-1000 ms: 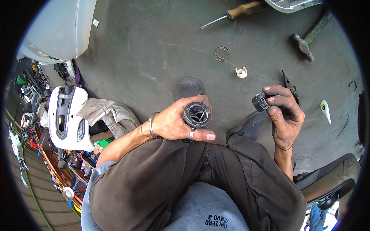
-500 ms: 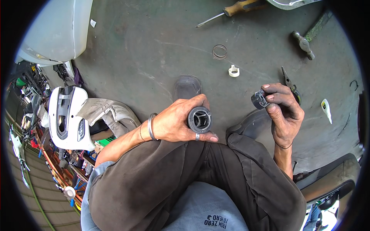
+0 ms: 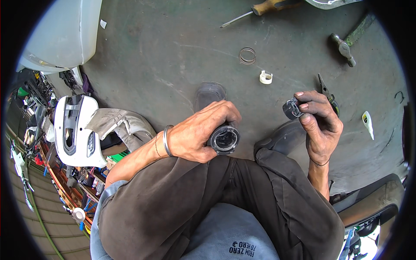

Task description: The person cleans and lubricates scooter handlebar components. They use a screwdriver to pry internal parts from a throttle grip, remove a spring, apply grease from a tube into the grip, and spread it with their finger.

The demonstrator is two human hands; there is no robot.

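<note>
My left hand [image 3: 197, 132] is closed round a black hollow cylinder [image 3: 224, 139], whose round open end faces up at me above my knees. Inside its rim the bore looks dark, with some lighter marks. Out to the right, my right hand [image 3: 320, 117] pinches a small black ring-shaped part [image 3: 291, 108] between thumb and fingers; a thin metal clip or wire shows on it. The two parts are well apart. On the floor beyond them lie a coil spring [image 3: 247, 56] and a white plastic collar [image 3: 266, 77].
Pliers [image 3: 325, 89] lie just behind my right hand. Farther off are a hammer [image 3: 344, 50] and a screwdriver [image 3: 260, 8]. A small white tube [image 3: 367, 123] rests at the right. White and grey vehicle panels [image 3: 80, 130] stand on the left, below a large translucent container [image 3: 60, 34].
My left hand has turned the black cylinder, so its open end tilts differently and the thumb has drawn back beside it. The right hand has barely moved.
</note>
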